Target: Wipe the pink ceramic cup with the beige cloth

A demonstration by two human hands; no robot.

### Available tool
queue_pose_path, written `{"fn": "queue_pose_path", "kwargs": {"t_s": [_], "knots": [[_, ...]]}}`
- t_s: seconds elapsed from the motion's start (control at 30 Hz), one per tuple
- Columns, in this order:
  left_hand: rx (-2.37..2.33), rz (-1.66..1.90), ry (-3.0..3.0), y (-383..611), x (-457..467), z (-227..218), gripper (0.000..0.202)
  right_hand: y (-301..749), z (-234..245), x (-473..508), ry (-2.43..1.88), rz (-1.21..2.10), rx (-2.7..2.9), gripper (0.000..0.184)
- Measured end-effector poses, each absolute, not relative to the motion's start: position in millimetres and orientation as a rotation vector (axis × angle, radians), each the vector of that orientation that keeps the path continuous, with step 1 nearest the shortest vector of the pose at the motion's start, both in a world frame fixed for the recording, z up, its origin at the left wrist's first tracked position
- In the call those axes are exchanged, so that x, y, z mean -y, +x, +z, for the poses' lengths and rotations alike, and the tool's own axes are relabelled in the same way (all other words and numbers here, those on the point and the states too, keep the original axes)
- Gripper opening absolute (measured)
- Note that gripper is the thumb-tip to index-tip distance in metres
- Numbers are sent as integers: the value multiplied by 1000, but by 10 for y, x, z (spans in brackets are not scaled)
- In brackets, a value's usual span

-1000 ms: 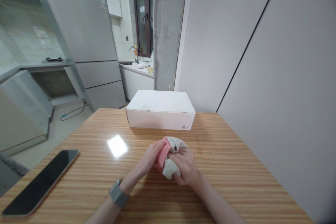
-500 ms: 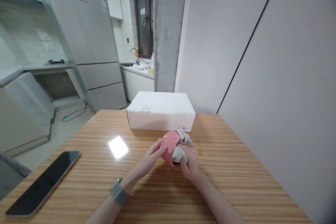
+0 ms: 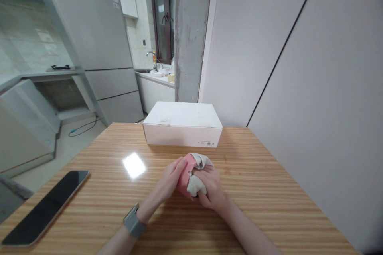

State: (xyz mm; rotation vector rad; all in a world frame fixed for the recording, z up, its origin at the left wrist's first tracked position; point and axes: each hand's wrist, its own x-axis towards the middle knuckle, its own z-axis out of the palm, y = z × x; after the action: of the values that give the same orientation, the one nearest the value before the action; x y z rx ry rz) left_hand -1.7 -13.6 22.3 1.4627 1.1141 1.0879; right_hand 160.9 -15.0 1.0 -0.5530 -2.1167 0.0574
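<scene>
Above the middle of the table, a glossy pink cup-like container (image 3: 183, 179) lies tilted with its opening toward my right hand; its exact kind is unclear. My left hand (image 3: 170, 178) grips it from the left, thumb along its outer side. A pale grey cloth (image 3: 196, 186) bulges out over its rim at two places. My right hand (image 3: 213, 187) is closed on the cloth, with its fingers pushed into the opening, so the fingertips and the container's inside are hidden.
A white box (image 3: 182, 135) sits on the wooden table (image 3: 263, 199) just beyond my hands. A dark-screened phone (image 3: 48, 207) lies at the table's left edge. Behind stand a fridge (image 3: 89, 28), a sink counter (image 3: 155, 87) and a concrete pillar (image 3: 191, 36).
Both hands, with the pink container and the cloth, have shifted slightly left and toward me. My left hand now wraps further over the container's side. The cloth is still inside the opening.
</scene>
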Motion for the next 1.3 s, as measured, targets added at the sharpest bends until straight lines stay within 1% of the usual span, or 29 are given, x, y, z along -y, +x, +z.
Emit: {"fn": "queue_pose_path", "kwargs": {"t_s": [0.17,0.4,0.6,0.7,0.77,0.87,0.97,1.03,1.17,1.23,1.3], "knots": [[-1003,1121,1459,-1,138,195,45,1622,39,158,-578,32,2021,28],[-906,1068,1440,-13,183,235,46,1668,49,156,-621,80,1911,23],[-794,1016,1384,-23,229,272,50,1684,-21,120,-702,211,1701,26],[-731,1009,1390,-20,244,291,48,1695,-29,101,-739,230,1617,29],[-680,1015,1354,-10,223,254,43,1707,-17,101,-724,210,1638,28],[-724,1092,1175,10,131,118,28,1699,0,127,-638,126,1803,28],[-866,1178,1003,12,38,16,37,1636,-19,167,-477,-9,2067,35],[-919,1165,1005,0,26,31,41,1589,-40,186,-397,-62,2172,35],[-977,1069,1275,-19,98,182,41,1574,-37,181,-448,-1,2154,29],[-986,1066,1372,-13,137,227,42,1603,-12,166,-499,50,2101,24],[-995,1086,1399,-6,160,227,43,1634,10,155,-526,67,2028,23]]}}
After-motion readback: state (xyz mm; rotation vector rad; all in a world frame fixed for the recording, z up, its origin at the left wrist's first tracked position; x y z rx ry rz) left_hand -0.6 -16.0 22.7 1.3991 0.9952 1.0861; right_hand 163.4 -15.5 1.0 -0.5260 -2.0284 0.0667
